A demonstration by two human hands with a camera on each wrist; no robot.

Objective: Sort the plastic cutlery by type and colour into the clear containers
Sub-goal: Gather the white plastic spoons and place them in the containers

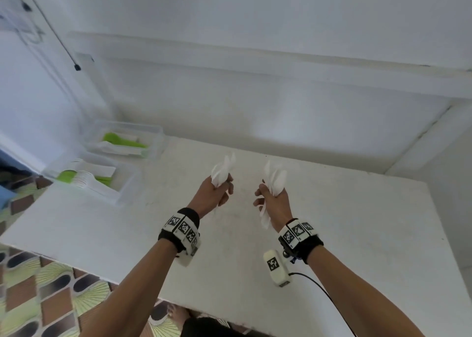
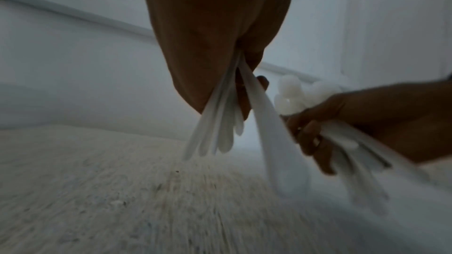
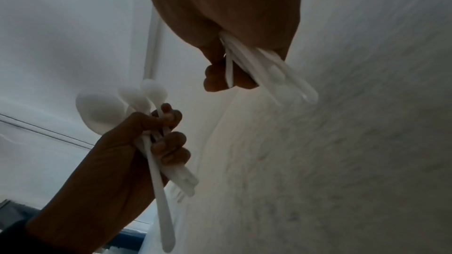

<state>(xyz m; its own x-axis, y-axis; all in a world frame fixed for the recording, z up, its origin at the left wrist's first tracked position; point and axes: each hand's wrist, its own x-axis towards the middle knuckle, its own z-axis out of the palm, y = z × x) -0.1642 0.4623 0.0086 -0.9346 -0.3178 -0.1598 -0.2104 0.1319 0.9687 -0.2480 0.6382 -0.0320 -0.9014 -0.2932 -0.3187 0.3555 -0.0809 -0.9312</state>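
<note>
My left hand (image 1: pixel 214 192) grips a bundle of white plastic spoons (image 1: pixel 222 171), bowls up, above the middle of the white table (image 1: pixel 357 222). My right hand (image 1: pixel 273 199) grips a second bundle of white spoons (image 1: pixel 274 177) the same way, a short gap to the right. In the left wrist view the handles (image 2: pixel 215 134) stick out below my left fist, and the right hand's spoons (image 2: pixel 300 96) show beside it. In the right wrist view the left hand (image 3: pixel 137 142) holds its spoons (image 3: pixel 102 111) upright. Two clear containers (image 1: pixel 122 183) (image 1: pixel 155 142) at the table's far left hold green and white cutlery.
A white wall with a ledge (image 1: pixel 255 56) runs behind the table. A thin black cable (image 1: pixel 58 35) hangs at the far left. A patterned floor (image 1: pixel 51 298) lies below the table's front edge. A black cable (image 1: pixel 321 288) trails from my right wrist camera.
</note>
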